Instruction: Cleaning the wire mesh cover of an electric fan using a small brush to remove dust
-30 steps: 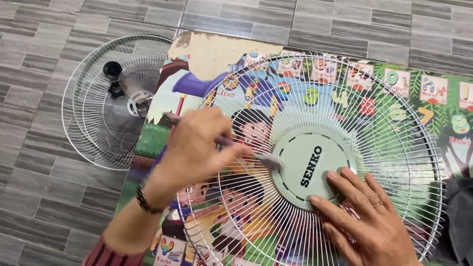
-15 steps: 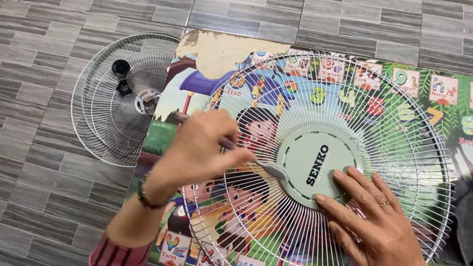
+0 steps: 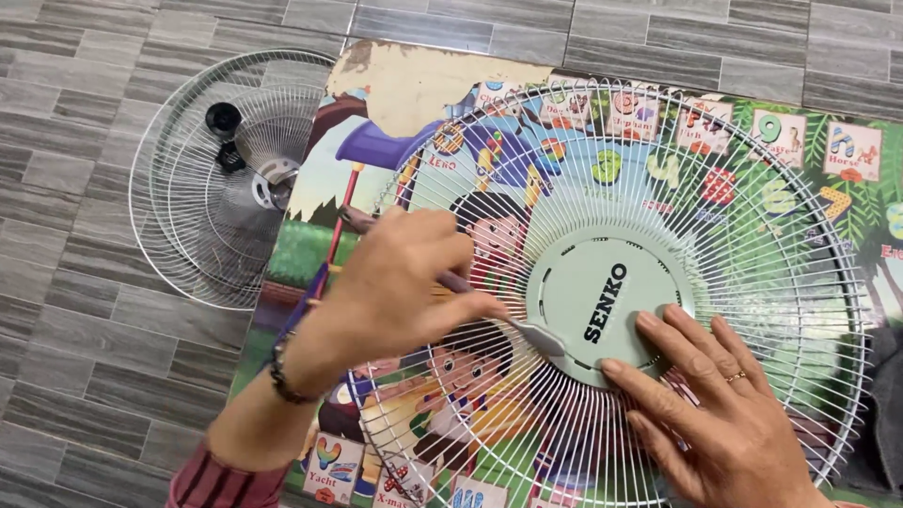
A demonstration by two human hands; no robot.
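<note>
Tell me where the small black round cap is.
Head view, upper left: the small black round cap rests inside the second white wire fan grille, lying on the grey tiled floor.

There is only one view, from a camera on the person's head, and it looks steeply down, almost straight, at the tiled floor (image 3: 85,376) from close range. The white fan grille (image 3: 800,226) on the colourful picture mat (image 3: 404,89) fills most of the frame, and both forearms enter from the bottom edge. As no second view exists, no part of the scene is shared.
</note>
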